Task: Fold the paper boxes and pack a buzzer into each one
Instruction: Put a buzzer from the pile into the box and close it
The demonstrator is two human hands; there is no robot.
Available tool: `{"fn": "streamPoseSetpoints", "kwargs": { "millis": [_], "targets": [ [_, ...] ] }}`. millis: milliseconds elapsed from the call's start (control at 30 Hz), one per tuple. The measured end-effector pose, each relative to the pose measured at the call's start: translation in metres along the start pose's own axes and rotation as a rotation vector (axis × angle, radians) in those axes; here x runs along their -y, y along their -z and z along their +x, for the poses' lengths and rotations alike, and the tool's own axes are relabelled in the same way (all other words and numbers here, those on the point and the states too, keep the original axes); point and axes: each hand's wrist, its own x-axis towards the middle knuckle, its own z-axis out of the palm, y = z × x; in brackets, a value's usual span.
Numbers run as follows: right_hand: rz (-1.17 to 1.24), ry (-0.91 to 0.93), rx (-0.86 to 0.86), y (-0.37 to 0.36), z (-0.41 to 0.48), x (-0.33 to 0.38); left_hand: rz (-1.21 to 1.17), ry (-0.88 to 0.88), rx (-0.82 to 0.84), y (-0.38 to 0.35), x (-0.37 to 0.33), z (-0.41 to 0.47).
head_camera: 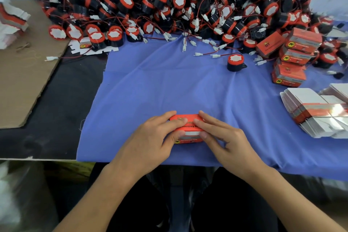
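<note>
Both my hands are clamped on one small orange box [191, 128], near the front edge of the blue cloth [150, 84], dead centre in front of me. My left hand [150, 135] comes in from 7 o'clock, fingers curved over the box's top and the thumb pressed against its near face. My right hand [224, 137] comes in from 5 o'clock and mirrors it: forefinger across the top, thumb on the near face, the other fingers loosely curled beside the box. The fingertips nearly meet in the middle. Both wrists sit low and both forearms angle inward in a V.

Going outward from the box: a loose buzzer [235, 62] stands alone on the cloth at 1 o'clock. At 12 is the huge pile of buzzers [169, 5], black bodies with red caps and wires everywhere. At 2 o'clock there's a stack of packed boxes [293, 56], and at 3 a fanned bunch of flat box blanks [316, 113]. Over at 10 o'clock a sheet of cardboard [24, 73] lies on the black table [56, 118].
</note>
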Motion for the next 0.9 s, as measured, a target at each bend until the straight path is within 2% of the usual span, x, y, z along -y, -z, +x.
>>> {"fn": "streamPoseSetpoints", "kwargs": {
  "millis": [133,267,433,567,633,733,833,900],
  "targets": [
    [-0.006,-0.005,-0.029,-0.003,0.0,0.004,0.04,-0.043,-0.032,0.0,0.002,-0.001],
    [-0.053,-0.015,-0.027,-0.004,-0.006,0.011,0.182,-0.195,-0.167,-0.012,0.002,-0.005],
    [-0.403,0.167,-0.004,0.001,-0.01,0.014,0.362,-0.289,-0.188,-0.015,-0.002,-0.011],
    [-0.465,0.248,-0.044,-0.002,-0.011,0.011,0.585,-0.48,-0.128,-0.018,-0.003,-0.015],
    [-0.464,0.242,-0.059,-0.007,-0.013,0.01,0.46,-0.42,-0.114,-0.017,-0.002,-0.014],
    [-0.416,0.282,-0.133,-0.015,-0.012,0.011,-0.006,-0.193,-0.098,-0.01,0.0,-0.005],
    [-0.32,0.232,-0.18,-0.018,-0.005,0.014,-0.409,0.048,-0.074,0.004,0.006,0.005],
    [-0.309,0.221,-0.183,-0.017,0.0,0.015,-0.483,0.075,-0.058,0.009,0.009,0.007]
  ]
}}
